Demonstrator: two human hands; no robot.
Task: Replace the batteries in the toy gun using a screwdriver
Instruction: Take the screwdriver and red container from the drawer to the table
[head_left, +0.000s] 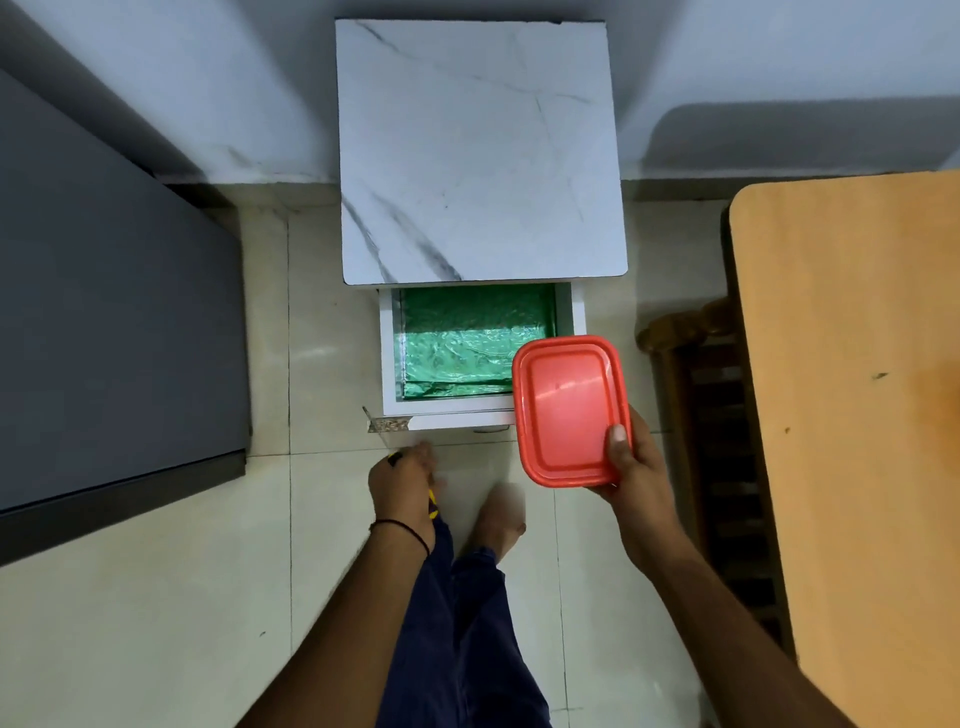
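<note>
My right hand (631, 462) holds a red plastic lidded box (569, 408) by its near end, thumb on the lid, above the front right corner of an open drawer (389, 358). My left hand (405, 486) is curled round a thin yellow and black tool (431, 506), probably the screwdriver; only its two ends show. The left hand hangs just in front of the drawer's front edge. The drawer is lined with green foil (467, 343) and looks bare. No toy gun or batteries are in view.
The drawer belongs to a small white cabinet with a marble-look top (478, 150) against the wall. A dark grey surface (104, 312) lies on the left. A wooden table (852, 415) and a dark wooden chair (722, 441) stand on the right. My legs stand on the tiled floor.
</note>
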